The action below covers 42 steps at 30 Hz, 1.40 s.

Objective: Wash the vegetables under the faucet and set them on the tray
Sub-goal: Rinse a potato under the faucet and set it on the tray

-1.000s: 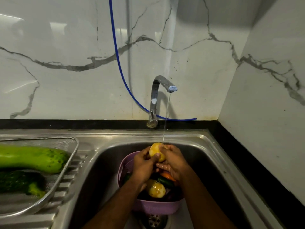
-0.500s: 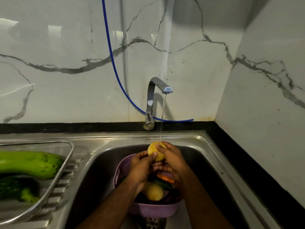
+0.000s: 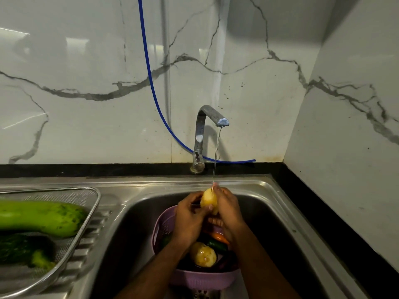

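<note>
Both hands hold a yellow potato (image 3: pixel 208 200) under the thin stream from the chrome faucet (image 3: pixel 203 134). My left hand (image 3: pixel 189 221) grips it from the left and my right hand (image 3: pixel 227 214) wraps it from the right. Below them a purple colander (image 3: pixel 200 279) stands in the sink (image 3: pixel 269 203), holding another potato (image 3: pixel 203 254), a carrot (image 3: pixel 219 236) and dark green and purple vegetables. On the left drainboard a mesh tray (image 3: pixel 92 203) carries a pale green bottle gourd (image 3: pixel 43 217) and a dark green vegetable (image 3: pixel 26 248).
A blue hose (image 3: pixel 151 83) hangs down the marble wall and runs behind the faucet. A marble side wall (image 3: pixel 345 147) and a black counter strip border the sink on the right. The sink drain (image 3: pixel 200 295) lies in front of the colander.
The potato has turned upright between my hands while staying under the water stream. The view has shifted slightly.
</note>
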### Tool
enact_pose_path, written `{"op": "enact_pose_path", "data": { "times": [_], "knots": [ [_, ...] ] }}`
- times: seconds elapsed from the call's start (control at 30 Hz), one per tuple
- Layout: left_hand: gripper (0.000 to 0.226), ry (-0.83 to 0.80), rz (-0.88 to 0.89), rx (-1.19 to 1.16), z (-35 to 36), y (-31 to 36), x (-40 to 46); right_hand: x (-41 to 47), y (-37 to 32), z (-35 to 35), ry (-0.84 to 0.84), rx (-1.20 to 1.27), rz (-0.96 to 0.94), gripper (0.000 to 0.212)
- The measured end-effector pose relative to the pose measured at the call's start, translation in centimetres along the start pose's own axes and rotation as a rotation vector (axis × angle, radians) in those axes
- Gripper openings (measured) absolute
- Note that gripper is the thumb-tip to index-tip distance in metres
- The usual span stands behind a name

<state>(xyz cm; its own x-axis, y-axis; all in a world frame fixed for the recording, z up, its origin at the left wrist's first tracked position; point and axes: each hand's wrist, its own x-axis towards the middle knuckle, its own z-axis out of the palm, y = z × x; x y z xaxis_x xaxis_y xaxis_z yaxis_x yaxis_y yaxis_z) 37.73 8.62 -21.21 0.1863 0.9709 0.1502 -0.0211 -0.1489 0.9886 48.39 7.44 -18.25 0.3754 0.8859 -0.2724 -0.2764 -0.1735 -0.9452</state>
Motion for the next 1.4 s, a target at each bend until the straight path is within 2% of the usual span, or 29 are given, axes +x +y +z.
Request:
{"op": "enact_pose_path", "data": {
  "times": [0.1, 0.2, 0.33, 0.4, 0.53, 0.6, 0.7, 0.8, 0.87, 0.97, 1.1, 1.23, 1.3, 1.4],
  "knots": [
    [0.03, 0.036, -0.053, -0.09, 0.1, 0.2, 0.0, -0.1, -0.4, -0.3, -0.044, 0.021, 0.021, 0.011],
    [0.026, 0.061, -0.111, -0.171, -0.2, 0.4, 0.4, -0.3, -0.5, -0.6, -0.095, 0.049, 0.044, 0.013],
    [0.029, 0.012, 0.015, -0.045, -0.6, 1.0, 0.1, -0.4, -0.4, 0.2, -0.053, 0.013, 0.009, 0.006],
    [0.032, -0.047, 0.073, 0.003, -1.0, 1.1, 0.0, -0.5, -0.3, 0.5, -0.019, 0.008, 0.011, 0.014],
    [0.03, 0.016, -0.007, -0.109, -1.2, 0.9, 0.2, -0.2, -0.6, 0.1, -0.075, 0.134, 0.071, 0.01],
    [0.026, 0.081, -0.089, -0.217, -1.2, 0.9, 0.4, 0.0, -0.6, -0.2, -0.108, 0.194, 0.09, 0.012],
    [0.021, 0.123, -0.074, -0.138, -1.2, 0.5, 0.7, 0.1, -0.3, -0.1, -0.122, 0.185, 0.064, 0.017],
    [0.025, 0.06, -0.066, -0.115, -0.5, 1.0, 0.2, 0.3, -0.1, -0.3, -0.113, 0.17, 0.018, 0.031],
    [0.029, -0.008, -0.092, -0.154, 0.0, 1.5, -0.1, 0.3, -0.1, -0.4, -0.165, 0.189, 0.02, 0.042],
    [0.028, -0.064, -0.11, -0.195, 0.5, 1.9, -0.3, 0.1, -0.5, 0.1, -0.213, 0.139, 0.045, 0.039],
    [0.027, -0.061, -0.171, -0.236, 0.5, 2.2, -0.1, 0.4, -0.6, 0.4, -0.242, 0.126, 0.069, 0.037],
    [0.025, -0.019, -0.245, -0.428, 0.2, 2.5, 0.3, 1.0, -0.8, -1.5, -0.338, 0.218, 0.073, 0.038],
    [0.027, -0.033, -0.291, -0.518, 0.5, 3.0, 0.2, 0.9, -0.8, -1.8, -0.321, 0.186, 0.04, 0.041],
    [0.034, -0.09, -0.313, -0.533, 0.9, 3.2, -0.3, 0.6, -0.3, -1.3, -0.237, 0.018, -0.019, 0.064]
  ]
}}
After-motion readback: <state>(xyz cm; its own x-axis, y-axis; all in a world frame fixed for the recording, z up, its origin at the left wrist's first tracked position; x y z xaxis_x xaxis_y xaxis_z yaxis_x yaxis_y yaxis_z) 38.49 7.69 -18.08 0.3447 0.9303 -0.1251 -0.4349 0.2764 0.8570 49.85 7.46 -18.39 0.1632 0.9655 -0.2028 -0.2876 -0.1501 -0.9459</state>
